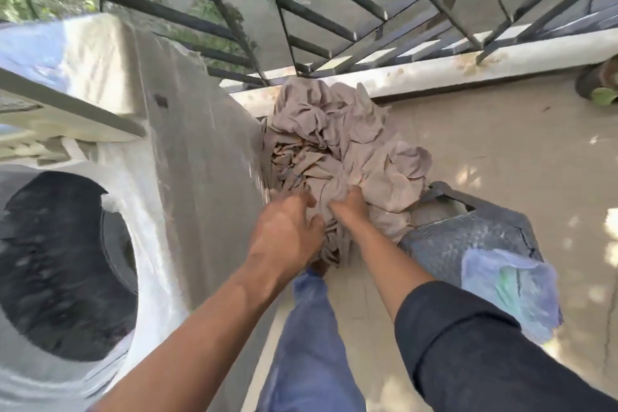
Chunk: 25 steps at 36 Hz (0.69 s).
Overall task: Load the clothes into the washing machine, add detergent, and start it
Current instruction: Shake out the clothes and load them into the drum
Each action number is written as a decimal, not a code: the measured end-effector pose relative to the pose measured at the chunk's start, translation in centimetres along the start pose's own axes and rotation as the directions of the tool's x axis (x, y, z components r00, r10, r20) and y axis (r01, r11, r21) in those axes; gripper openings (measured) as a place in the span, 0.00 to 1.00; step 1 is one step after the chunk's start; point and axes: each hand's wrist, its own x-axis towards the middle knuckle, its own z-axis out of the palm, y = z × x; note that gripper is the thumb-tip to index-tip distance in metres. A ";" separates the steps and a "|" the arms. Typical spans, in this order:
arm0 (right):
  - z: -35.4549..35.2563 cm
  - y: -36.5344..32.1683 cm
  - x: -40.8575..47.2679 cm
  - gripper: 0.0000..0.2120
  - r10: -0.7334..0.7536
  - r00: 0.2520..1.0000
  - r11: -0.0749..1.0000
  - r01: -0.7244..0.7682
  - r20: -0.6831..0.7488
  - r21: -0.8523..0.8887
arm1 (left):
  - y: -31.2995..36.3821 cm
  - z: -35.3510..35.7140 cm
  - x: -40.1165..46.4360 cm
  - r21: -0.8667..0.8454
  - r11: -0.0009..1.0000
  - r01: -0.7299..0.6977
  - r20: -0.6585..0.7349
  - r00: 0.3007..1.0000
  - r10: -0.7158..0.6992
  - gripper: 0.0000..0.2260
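A heap of beige clothes [337, 144] lies on the balcony floor between the washing machine and a grey basket. My left hand [284, 231] reaches into the near edge of the heap, its fingers curled into the cloth. Close beside it, my right hand [349, 206] grips a bunch of the same fabric. The white front-loading washing machine [187, 157] stands at the left. Its round dark door opening [63, 264] faces the lower left.
A grey basket [468, 237] stands right of the heap, with a bluish plastic bag [508, 291] hanging on its near rim. A black metal railing [334, 20] on a low ledge runs behind the clothes. My blue trouser leg [307, 344] is below.
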 end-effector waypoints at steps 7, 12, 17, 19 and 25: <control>1.1 -0.7 2.1 0.21 0.145 0.980 0.982 -0.125 -0.136 0.145 | -0.8 0.1 0.8 0.003 0.998 0.056 0.034 0.998 -0.056 0.19; 0.1 -1.0 0.1 0.03 0.021 0.978 0.999 -0.015 -0.205 0.028 | -1.0 -0.7 0.7 0.005 0.996 0.085 0.060 0.995 -0.086 0.20; -1.0 -2.0 -4.9 0.02 -0.217 0.939 0.972 0.182 -0.267 -0.147 | -1.4 -1.8 0.4 0.047 0.993 0.108 0.087 0.990 -0.112 0.22; -1.5 -2.1 -7.2 0.03 -0.294 0.904 0.953 0.254 -0.309 -0.162 | -1.7 -2.1 -0.1 0.048 0.993 0.106 0.086 0.990 -0.110 0.24; -3.4 -1.9 -13.5 0.05 -0.416 0.849 0.897 0.441 -0.326 0.003 | -2.4 -3.1 -2.0 0.083 0.995 0.050 0.111 0.992 -0.059 0.35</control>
